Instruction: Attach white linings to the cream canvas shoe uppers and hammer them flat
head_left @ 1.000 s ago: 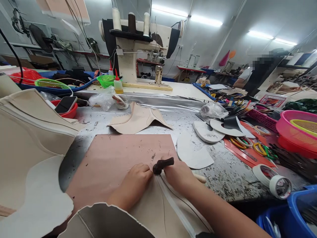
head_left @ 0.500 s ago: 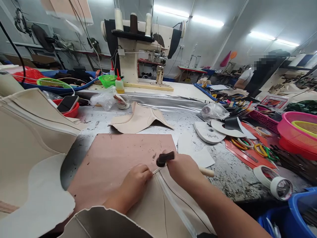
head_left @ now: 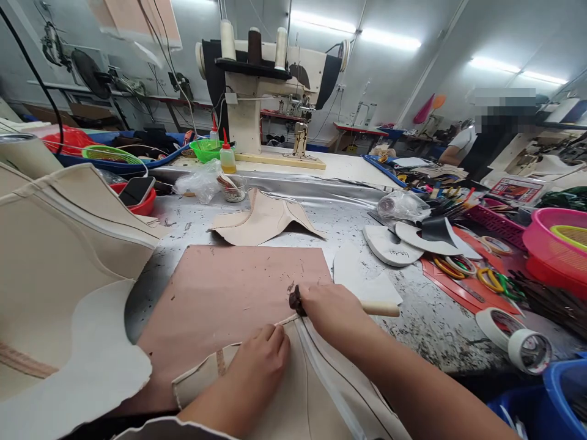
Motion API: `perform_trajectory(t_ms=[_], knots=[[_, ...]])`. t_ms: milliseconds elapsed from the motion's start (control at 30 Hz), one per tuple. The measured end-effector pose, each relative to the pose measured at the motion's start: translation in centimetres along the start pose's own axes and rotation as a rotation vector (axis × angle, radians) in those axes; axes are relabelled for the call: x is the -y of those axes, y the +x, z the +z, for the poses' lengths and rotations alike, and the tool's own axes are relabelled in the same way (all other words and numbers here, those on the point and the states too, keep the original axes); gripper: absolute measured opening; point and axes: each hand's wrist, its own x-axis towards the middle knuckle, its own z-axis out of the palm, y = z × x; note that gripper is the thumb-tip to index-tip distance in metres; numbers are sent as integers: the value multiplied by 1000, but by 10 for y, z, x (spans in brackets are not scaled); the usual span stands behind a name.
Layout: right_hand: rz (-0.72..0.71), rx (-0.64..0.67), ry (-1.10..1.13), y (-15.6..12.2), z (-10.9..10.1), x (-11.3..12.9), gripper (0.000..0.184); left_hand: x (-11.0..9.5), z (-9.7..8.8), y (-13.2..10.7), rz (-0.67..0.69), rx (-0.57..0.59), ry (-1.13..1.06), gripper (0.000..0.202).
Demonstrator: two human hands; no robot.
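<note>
My right hand (head_left: 331, 313) is closed round a small hammer (head_left: 378, 308) with a pale wooden handle; its dark head rests on the top edge of a cream leather piece (head_left: 298, 391). My left hand (head_left: 261, 360) lies flat on that leather, fingers together, holding it down just left of a white seam strip (head_left: 330, 385). The leather lies on a pinkish-brown work board (head_left: 220, 293).
A stack of cream leather pieces (head_left: 59, 244) fills the left. A cut beige piece (head_left: 266, 223) and white patterns (head_left: 389, 247) lie beyond the board. Tape rolls (head_left: 513, 336), scissors, pink baskets (head_left: 557, 244) stand right. A sewing machine (head_left: 257, 91) stands behind; a person sits far right.
The hammer head rose a little, then came down onto the leather's top edge. My left hand slid back and flattened on the leather, and the leather piece shifted left, showing more of itself.
</note>
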Motion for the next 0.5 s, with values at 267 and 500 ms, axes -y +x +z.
perform_trajectory(t_ms=[267,500], knots=[[77,84,48,-7,12,-9,20,28,-39,-16,-231,131,-248,26],[103,-50,101,-12,5,-10,30,50,-21,-22,-298,50,-462,19]])
